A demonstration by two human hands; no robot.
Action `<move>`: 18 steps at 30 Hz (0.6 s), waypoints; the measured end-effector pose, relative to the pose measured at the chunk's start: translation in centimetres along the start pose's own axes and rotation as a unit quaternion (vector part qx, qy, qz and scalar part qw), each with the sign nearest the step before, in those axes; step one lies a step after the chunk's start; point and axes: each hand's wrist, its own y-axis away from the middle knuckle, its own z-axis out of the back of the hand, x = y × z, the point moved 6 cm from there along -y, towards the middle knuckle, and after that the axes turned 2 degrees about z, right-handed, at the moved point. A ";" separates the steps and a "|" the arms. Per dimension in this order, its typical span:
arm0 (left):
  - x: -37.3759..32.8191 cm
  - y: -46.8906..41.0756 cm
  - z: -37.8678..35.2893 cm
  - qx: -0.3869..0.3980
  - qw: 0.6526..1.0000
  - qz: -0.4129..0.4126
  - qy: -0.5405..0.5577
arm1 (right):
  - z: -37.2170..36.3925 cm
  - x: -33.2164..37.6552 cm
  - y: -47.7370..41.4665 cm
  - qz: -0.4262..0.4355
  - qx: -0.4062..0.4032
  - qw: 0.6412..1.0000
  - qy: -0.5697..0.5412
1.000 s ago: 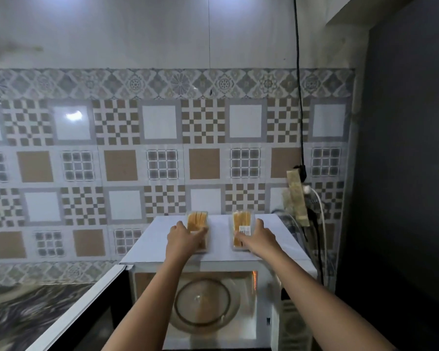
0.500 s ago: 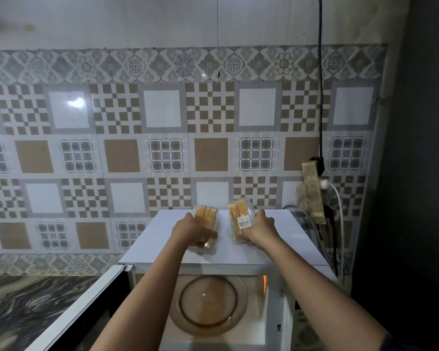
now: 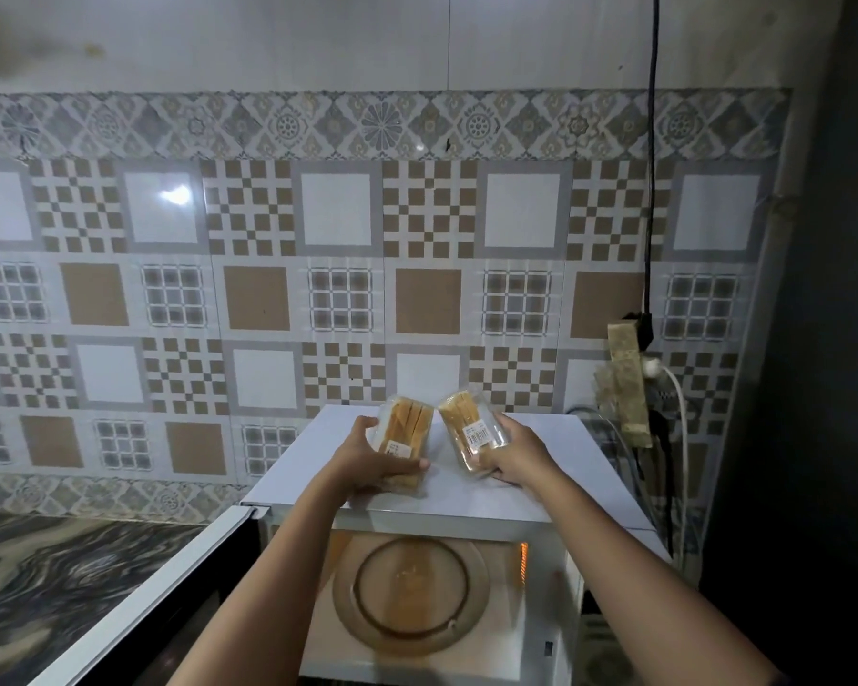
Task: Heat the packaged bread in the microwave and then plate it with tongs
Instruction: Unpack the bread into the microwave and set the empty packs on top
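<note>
My left grip is curled round the left bread pack, a clear plastic packet of golden-brown slices with a small white label near its lower end; my thumb lies across the near end and my fingers wrap its left side. My right grip is closed the same way round the right bread pack, a matching clear packet of sliced bread with a white barcode sticker facing up, held from its right side and underneath. Both packs are tilted, their far ends leaning in toward each other and almost meeting, their near ends apart. They sit over the flat top of the white box-shaped microwave; I cannot tell whether the lower edge of either pack touches that top. Below my forearms the microwave door, white-framed with a dark window, stands swung open to the left. Inside the lit cavity lies the round clear glass turntable, with nothing on it, and an orange glow shows on the right inner wall. To the left of the oven is the dark marbled stone worktop. Behind everything runs the patterned brown, grey and white tiled wall. On the right a beige power strip hangs upright against the tiles, with a black cable running up from it and a white plug pushed into its side.
</note>
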 end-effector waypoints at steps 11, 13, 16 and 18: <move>0.3 5.8 -1.4 -0.004 0.987 -0.146 0.059 | -0.5 -1.6 7.2 -0.010 -0.023 0.989 -0.147; 1.0 7.9 -2.1 0.002 0.985 -0.148 0.090 | -0.6 -1.9 9.6 -0.003 -0.041 0.988 -0.149; 2.9 11.3 -3.0 0.026 0.981 -0.130 0.139 | -0.7 -2.1 14.4 0.001 -0.074 0.988 -0.135; 4.4 13.9 -3.4 0.022 0.979 -0.129 0.159 | -0.8 -2.2 18.0 0.015 -0.095 0.989 -0.114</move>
